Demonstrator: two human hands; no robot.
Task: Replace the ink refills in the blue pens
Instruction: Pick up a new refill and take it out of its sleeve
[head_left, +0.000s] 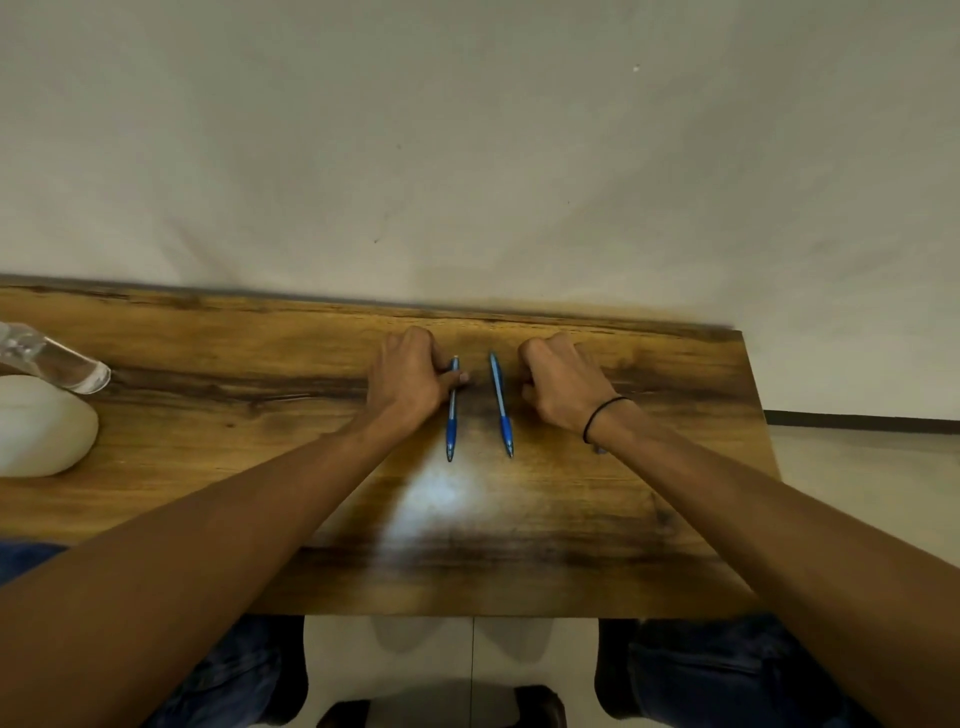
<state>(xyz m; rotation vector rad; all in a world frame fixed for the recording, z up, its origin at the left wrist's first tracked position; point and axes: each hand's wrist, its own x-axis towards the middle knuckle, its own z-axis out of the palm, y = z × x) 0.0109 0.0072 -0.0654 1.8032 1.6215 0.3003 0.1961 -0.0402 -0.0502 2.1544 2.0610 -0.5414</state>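
Two blue pens lie side by side on the wooden table (519, 545), tips pointing toward me. My left hand (405, 379) rests at the upper part of the left blue pen (451, 421), fingers curled, with the thumb laid across the barrel. The right blue pen (502, 405) lies free on the wood, touched by nothing. My right hand (563, 387) sits just to its right as a loose fist, a small gap away from the pen. A black band circles that wrist. No loose refills are visible.
A clear plastic bottle (52, 358) lies at the table's far left, with a white rounded object (41, 426) in front of it. A wall rises right behind the table's far edge. The table's right edge (758, 415) is near my right forearm.
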